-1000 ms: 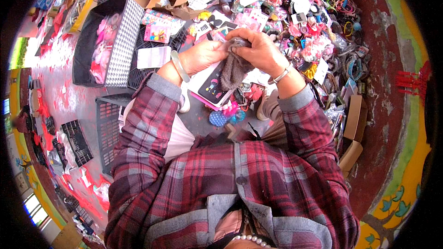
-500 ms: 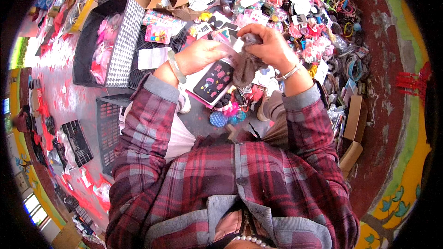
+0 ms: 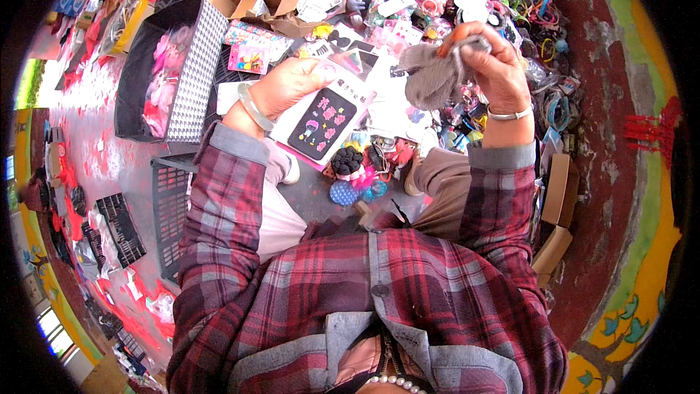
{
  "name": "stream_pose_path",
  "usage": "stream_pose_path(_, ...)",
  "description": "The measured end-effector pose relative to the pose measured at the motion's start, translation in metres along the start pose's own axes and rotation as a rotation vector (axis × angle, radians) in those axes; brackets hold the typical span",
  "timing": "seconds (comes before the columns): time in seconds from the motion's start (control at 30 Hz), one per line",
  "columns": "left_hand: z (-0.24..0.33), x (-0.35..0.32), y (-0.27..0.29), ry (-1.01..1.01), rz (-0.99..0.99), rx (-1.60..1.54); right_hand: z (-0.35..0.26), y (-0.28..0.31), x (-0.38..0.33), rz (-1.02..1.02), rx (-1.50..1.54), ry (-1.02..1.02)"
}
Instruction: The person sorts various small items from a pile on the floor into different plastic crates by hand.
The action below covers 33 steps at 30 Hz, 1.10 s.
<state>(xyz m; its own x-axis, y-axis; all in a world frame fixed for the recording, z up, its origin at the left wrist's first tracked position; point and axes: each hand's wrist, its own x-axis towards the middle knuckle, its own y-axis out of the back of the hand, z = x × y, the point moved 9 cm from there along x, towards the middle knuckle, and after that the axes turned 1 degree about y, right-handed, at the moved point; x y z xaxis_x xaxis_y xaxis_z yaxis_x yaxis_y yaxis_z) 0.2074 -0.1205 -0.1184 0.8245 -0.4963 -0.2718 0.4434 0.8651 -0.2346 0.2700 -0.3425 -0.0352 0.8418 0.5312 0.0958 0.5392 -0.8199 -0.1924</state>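
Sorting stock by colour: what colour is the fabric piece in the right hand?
Grey: the fabric piece in the right hand, clearest in the head view.

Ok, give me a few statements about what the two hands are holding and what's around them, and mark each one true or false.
1. The right hand pinches a grey knitted piece. True.
2. The left hand holds a white card with a black panel of small clips. True.
3. Both hands grip the grey knitted piece together. False: only the right hand holds it; the hands are apart.
4. The black basket lies to the person's right. False: it lies to the left.
5. The left wrist wears a pale bangle. True.
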Motion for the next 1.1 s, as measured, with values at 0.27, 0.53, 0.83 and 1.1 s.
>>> stream_pose_path(0.27, -0.012, 0.008, -0.010, 0.001, -0.055, 0.071, 0.015, 0.043, 0.000, 0.682, 0.045, 0.165)
stream_pose_path(0.53, -0.031, 0.016, -0.010, 0.044, -0.122, 0.286, 0.073, -0.050, 0.015, 0.416, 0.221, -0.101)
stream_pose_path(0.83, -0.026, 0.017, -0.012, 0.035, -0.106, 0.216, 0.102, -0.068, 0.011, 0.198, 0.391, -0.338)
stream_pose_path(1.1, -0.035, 0.017, -0.014, 0.089, -0.096, -0.128, 0.099, -0.084, 0.006, -0.104, 0.130, -0.471)
